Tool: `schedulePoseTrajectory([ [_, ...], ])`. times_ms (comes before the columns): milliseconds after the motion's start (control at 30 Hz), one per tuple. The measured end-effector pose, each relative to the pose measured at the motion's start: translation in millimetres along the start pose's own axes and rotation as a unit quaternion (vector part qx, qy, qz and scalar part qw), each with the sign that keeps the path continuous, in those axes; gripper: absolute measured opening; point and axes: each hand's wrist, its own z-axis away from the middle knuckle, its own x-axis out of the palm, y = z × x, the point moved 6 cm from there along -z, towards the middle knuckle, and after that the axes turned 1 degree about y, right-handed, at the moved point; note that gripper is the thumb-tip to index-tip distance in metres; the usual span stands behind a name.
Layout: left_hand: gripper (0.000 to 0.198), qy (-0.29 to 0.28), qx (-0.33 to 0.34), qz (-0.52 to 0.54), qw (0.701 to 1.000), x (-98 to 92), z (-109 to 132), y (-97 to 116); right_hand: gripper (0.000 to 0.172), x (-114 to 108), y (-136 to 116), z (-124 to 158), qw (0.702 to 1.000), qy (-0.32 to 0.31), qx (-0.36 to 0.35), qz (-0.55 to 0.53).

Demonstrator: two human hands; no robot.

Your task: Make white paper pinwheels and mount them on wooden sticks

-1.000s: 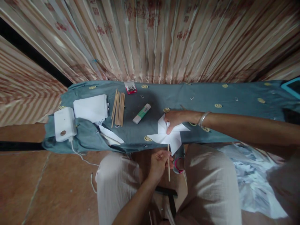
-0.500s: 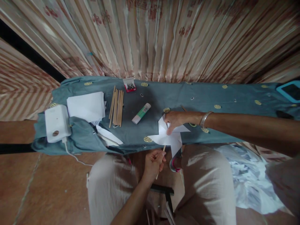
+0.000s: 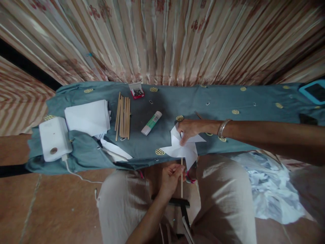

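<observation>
A white paper pinwheel [image 3: 181, 148] lies at the near edge of a blue-grey cloth-covered table [image 3: 223, 101]. My right hand [image 3: 189, 129] presses down on the pinwheel's centre with fingers pinched together. Below the table edge, my left hand [image 3: 171, 177] grips a thin wooden stick [image 3: 181, 181] that stands upright, its top end behind the pinwheel. A silver bangle sits on my right wrist.
On the cloth lie a bundle of wooden sticks [image 3: 123, 117], a glue stick [image 3: 151, 123], a small box of pins [image 3: 137, 92], a stack of white paper [image 3: 87, 117] and a white device [image 3: 53, 138] with a cable. Paper scraps [image 3: 269, 189] lie on the floor at right.
The stick in my left hand swung from tilted back to upright under the pinwheel. My right hand stayed on the pinwheel. The camera view shifted slightly right.
</observation>
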Motion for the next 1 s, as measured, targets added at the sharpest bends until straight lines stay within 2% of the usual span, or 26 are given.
schedulePoseTrajectory([
  [200, 0.043, -0.017, -0.001, 0.01, 1.0, 3.9, 0, -1, 0.025, 0, -7, 2, 0.999, -0.02, -0.006, 0.035],
  [467, 0.043, -0.021, 0.005, 0.025, 0.999, 10.5, -2, -8, 0.027, 1, -2, 0, 0.998, -0.016, 0.03, 0.054],
  [567, 0.042, -0.027, 0.01, 0.026, 0.999, 11.8, -2, -8, 0.027, 3, 0, 0, 0.999, -0.008, 0.02, 0.035],
  [800, 0.044, -0.018, 0.018, 0.025, 0.999, 10.4, 3, 0, 0.041, 0, -1, 9, 0.998, 0.013, 0.024, 0.057],
  [1000, 0.037, -0.024, 0.037, -0.016, 0.999, 7.6, 12, 11, 0.065, -7, 8, 23, 0.999, 0.013, 0.045, -0.026],
])
